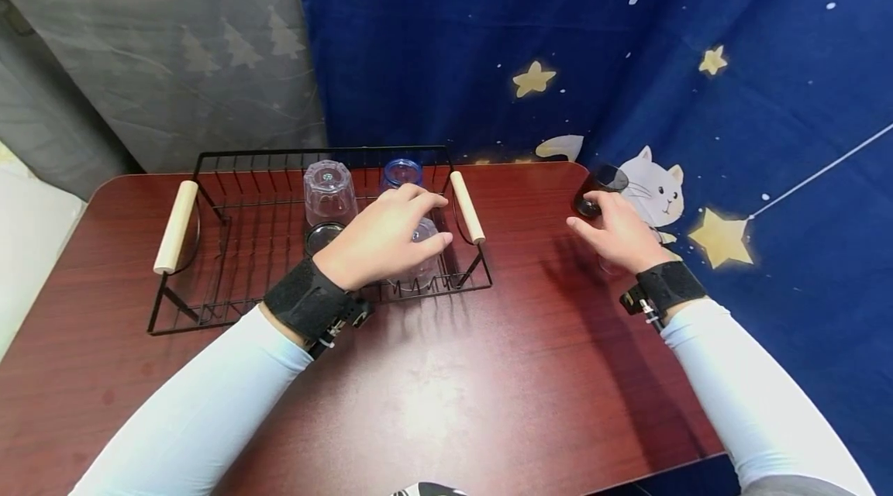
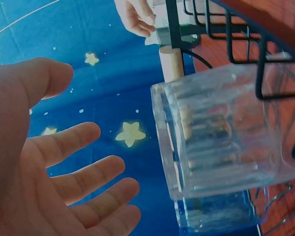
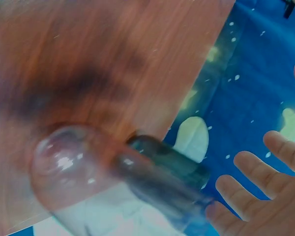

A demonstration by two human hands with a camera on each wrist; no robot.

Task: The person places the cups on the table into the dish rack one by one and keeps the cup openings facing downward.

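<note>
Pale sleeve (image 1: 191,403) foremost, the left grip (image 1: 384,236) hangs above a clear glass (image 2: 221,135).

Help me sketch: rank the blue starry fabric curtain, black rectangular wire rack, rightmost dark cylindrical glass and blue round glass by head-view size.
Curtain
Rack
Unsure: dark glass, blue glass; both partly hidden.

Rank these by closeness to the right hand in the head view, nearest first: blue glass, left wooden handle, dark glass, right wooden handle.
1. Dark glass, beside the right hand.
2. Right wooden handle, at the right end of the rack.
3. Blue glass, in the rack's back right part.
4. Left wooden handle, at the rack's left end.
</note>
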